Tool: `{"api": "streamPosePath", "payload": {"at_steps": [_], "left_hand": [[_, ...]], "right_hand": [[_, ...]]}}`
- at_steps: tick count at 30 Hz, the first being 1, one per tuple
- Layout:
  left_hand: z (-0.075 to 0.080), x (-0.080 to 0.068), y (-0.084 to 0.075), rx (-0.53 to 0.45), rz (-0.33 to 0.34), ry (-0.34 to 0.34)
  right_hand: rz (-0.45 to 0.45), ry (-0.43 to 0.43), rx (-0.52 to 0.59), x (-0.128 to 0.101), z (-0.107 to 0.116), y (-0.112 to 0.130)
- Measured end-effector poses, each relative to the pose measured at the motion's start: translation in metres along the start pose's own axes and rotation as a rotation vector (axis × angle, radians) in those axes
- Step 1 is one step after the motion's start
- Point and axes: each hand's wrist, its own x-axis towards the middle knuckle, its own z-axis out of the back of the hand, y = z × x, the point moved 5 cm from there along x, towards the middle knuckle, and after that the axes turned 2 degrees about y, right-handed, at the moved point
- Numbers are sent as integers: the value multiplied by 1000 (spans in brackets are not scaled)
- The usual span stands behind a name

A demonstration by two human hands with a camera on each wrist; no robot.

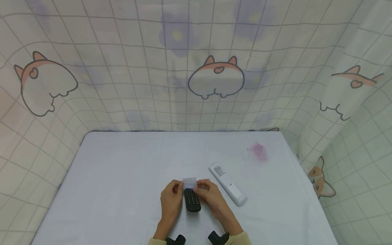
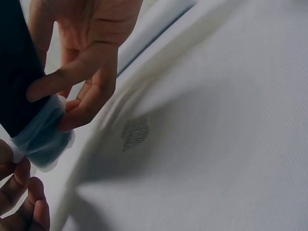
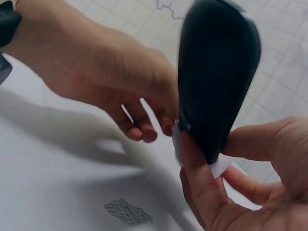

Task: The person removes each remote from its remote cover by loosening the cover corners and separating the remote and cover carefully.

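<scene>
A black remote control [image 1: 192, 200] with rows of keys is held off the table, its near end bare. Over its far end fits a translucent plastic sleeve [image 1: 190, 182], bunched and bluish in the left wrist view. My left hand [image 1: 171, 200] pinches the left edge of the sleeve [image 2: 45, 137] between thumb and fingertips. From the right, my right hand [image 1: 211, 197] grips the remote at its covered end, thumb and fingers on opposite sides, as the right wrist view shows. The remote's smooth back [image 3: 216, 72] faces that camera.
A white remote control [image 1: 228, 183] lies face down on the white-covered table [image 1: 116, 170], just right of my right hand. Farther back is a pink stain [image 1: 258, 151] on the cloth. A checked curtain [image 1: 137, 85] hangs around the table's back and sides.
</scene>
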Motion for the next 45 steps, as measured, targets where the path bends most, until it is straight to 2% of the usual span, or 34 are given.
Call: {"api": "streamPosePath", "payload": {"at_steps": [5,13,22,27,32,35,39,45], "left_hand": [[6,0,-5,-29,-8,19],[16,3,-15,-136,20,125],[24,13,-20,-244,78,235],[24,21,-21,-269,115,313],[24,23,-22,-245,113,402],[24,22,-22,-207,107,440],[24,21,-25,-171,90,469],[29,21,-28,-249,119,474]], "right_hand": [[47,34,-11,-1,-1,5],[155,83,-18,-3,-1,13],[247,150,-147,-6,-1,24],[326,232,-210,-5,0,28],[404,324,-285,-8,-2,35],[420,387,-275,-9,-4,38],[396,440,-261,-10,-7,41],[365,460,-304,-8,-5,44]]}}
